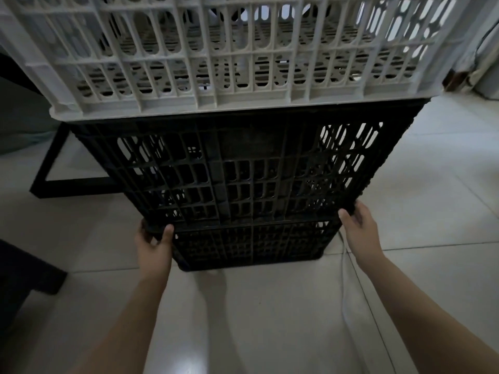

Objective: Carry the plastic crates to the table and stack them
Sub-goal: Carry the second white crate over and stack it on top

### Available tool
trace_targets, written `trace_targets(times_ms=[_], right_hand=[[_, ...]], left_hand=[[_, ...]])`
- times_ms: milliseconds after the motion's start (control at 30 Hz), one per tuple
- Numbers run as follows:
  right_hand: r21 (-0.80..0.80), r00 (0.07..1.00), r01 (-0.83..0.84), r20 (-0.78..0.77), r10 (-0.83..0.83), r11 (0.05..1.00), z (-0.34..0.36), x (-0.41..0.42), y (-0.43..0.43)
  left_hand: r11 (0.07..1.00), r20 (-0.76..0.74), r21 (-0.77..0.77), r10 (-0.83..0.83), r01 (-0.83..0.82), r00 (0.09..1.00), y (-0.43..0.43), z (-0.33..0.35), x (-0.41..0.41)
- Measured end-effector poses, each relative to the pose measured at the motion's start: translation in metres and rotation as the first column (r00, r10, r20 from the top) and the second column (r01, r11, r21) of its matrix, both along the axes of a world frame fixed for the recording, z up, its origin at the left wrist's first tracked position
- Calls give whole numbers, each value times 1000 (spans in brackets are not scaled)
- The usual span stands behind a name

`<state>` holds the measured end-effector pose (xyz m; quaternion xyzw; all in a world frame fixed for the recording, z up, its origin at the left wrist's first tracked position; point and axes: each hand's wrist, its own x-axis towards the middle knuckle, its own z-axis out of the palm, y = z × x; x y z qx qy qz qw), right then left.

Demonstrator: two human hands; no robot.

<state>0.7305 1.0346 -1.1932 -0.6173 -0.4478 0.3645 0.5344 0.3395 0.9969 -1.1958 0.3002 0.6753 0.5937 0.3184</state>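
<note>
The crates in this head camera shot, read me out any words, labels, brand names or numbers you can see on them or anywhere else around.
None can be read.
White crate: only bare lattice walls, no label or embossed text visible.
Upper black crate, gripped by the left hand and right hand: a plain solid panel near its top, too dark to tell whether anything is moulded there.
Lower black crate: no text visible.
Floor tiles: unmarked.

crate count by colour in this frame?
White crates: 1, the white crate on top of the stack.
Black crates: 2, the upper black crate, gripped at its lower corners by the left hand and right hand, and the lower black crate under it.
Total: 3
</note>
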Motion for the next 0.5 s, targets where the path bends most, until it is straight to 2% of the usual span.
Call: trace_targets(times_ms=[133, 267, 333, 400, 467, 500], right_hand=[[-19, 1000, 3, 21, -3, 1000, -1, -3, 1], [-88, 999, 21, 42, -17, 996, 1, -14, -1], [-142, 988, 66, 151, -44, 988, 7, -23, -4], [-292, 960, 155, 269, -75, 944, 30, -29, -3], [-425, 969, 174, 236, -76, 888, 61, -33, 0], [-447, 974, 172, 211, -83, 878, 83, -38, 1]], left_hand=[[999, 28, 38, 4, -5, 1000, 2, 4, 6], [1000, -14, 25, 16, -16, 1000, -2, 1, 13], [998, -119, -51, 31, -37, 992, -3, 8, 17], [962, -288, -270, -36, -45, 957, 3, 28, 13], [867, -299, -498, -174, 2, 938, 6, 69, 10], [831, -263, -554, -229, 48, 937, 10, 92, 10]])
